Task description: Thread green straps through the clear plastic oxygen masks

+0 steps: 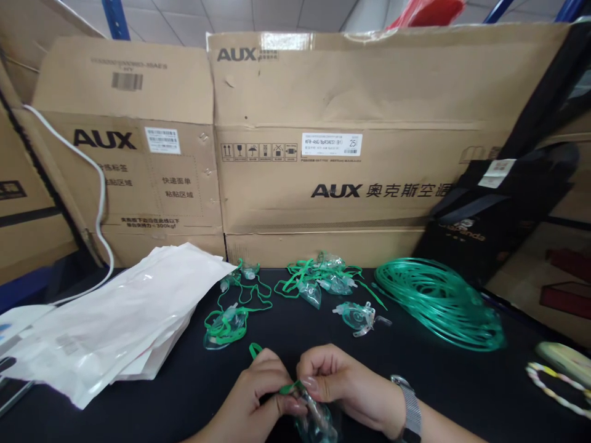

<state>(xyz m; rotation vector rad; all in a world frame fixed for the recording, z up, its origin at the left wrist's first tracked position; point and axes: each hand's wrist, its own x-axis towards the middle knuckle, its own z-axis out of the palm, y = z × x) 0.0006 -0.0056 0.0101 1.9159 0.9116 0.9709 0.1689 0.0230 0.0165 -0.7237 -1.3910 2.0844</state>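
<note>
At the front edge of the view, my left hand [261, 394] pinches a clear green oxygen mask [318, 426] near its edge. A green elastic strap [255, 350] loops up behind that hand. My right hand [339, 383], thumb and finger pressed together, grips the strap right where it meets the mask; the fingers partly hide this spot. Beyond my hands lies a mask without a visible strap [357, 317]. To its left rests another mask with its green strap bundled round it [228, 326]. Several strapped masks [323, 280] are heaped farther back.
White plastic packets [133, 307] are stacked on the left, near a white cable [102, 203]. Coiled green tubing [438, 301] lies at right. A beaded bracelet [554, 384] sits at the far right. AUX cartons [323, 215] and a black bag [489, 215] stand behind.
</note>
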